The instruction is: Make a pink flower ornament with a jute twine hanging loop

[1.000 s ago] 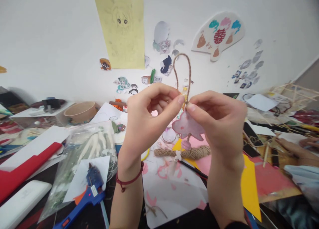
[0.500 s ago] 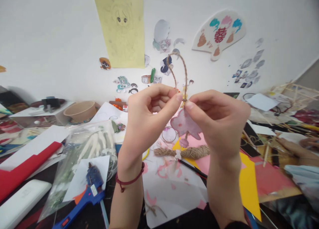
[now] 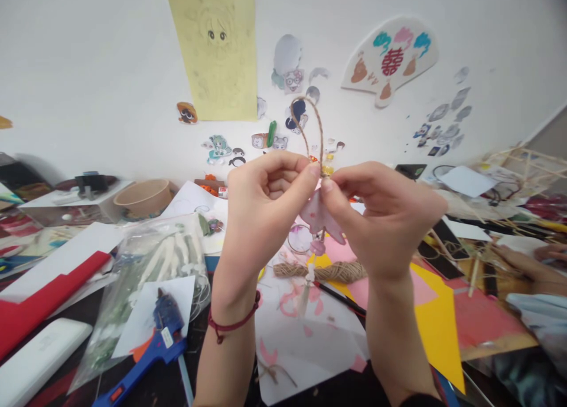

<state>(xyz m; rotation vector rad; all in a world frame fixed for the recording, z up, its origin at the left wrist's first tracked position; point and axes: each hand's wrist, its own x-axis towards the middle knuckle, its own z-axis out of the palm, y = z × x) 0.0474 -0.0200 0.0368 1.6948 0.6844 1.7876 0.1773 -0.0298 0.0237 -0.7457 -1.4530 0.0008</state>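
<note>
Both hands are raised in front of me, their fingertips almost touching. Between finger and thumb, my left hand (image 3: pixel 270 209) pinches a brown twine loop (image 3: pixel 319 126) near its lower end. My right hand (image 3: pixel 381 218) pinches the same twine just to the right, so both hands are closed. The loop arches upward above the fingers. Below them hangs a pink ornament (image 3: pixel 316 215) with a wavy edge, partly hidden by my right thumb. Under it are a pink bead (image 3: pixel 317 246) and a pale tassel (image 3: pixel 303 295). The knot itself is hidden by my fingertips.
A bundle of twine (image 3: pixel 341 271) lies behind the tassel, above white paper (image 3: pixel 310 360). At left are a blue glue gun (image 3: pixel 166 342), a plastic bag (image 3: pixel 133 265) and a white power bank (image 3: pixel 46 360). Another person's hand (image 3: pixel 518 268) is at far right.
The twine loop and hanging ornament have shifted slightly left, and the ornament has turned to look narrower. My right fingertips have moved a little closer to my left.
</note>
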